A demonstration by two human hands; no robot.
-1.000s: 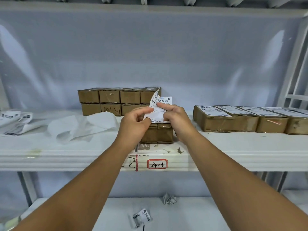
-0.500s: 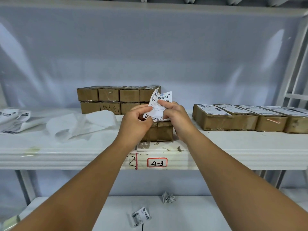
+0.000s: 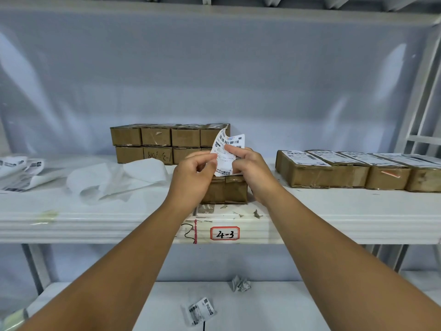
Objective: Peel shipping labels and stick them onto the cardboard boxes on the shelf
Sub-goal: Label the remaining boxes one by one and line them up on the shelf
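A white shipping label (image 3: 226, 149) with barcodes stands upright between my hands, its top split into two curling layers. My left hand (image 3: 194, 177) pinches its left edge and my right hand (image 3: 250, 170) pinches its right side. Directly below the hands a small brown cardboard box (image 3: 225, 189) sits near the front of the white shelf (image 3: 334, 211). Behind it stands a two-high stack of bare cardboard boxes (image 3: 167, 142). To the right lies a row of cardboard boxes with labels on top (image 3: 346, 168).
Loose white backing sheets (image 3: 114, 180) lie on the shelf at left, and more printed labels (image 3: 19, 170) at the far left. The shelf edge carries a tag reading 4-3 (image 3: 224, 233). On the lower shelf lie a crumpled paper (image 3: 241, 284) and a small label (image 3: 199, 311).
The label's top has split further, its left layer curling away from the right one. My left hand's fingers have shifted up along the left edge. The boxes have not moved.
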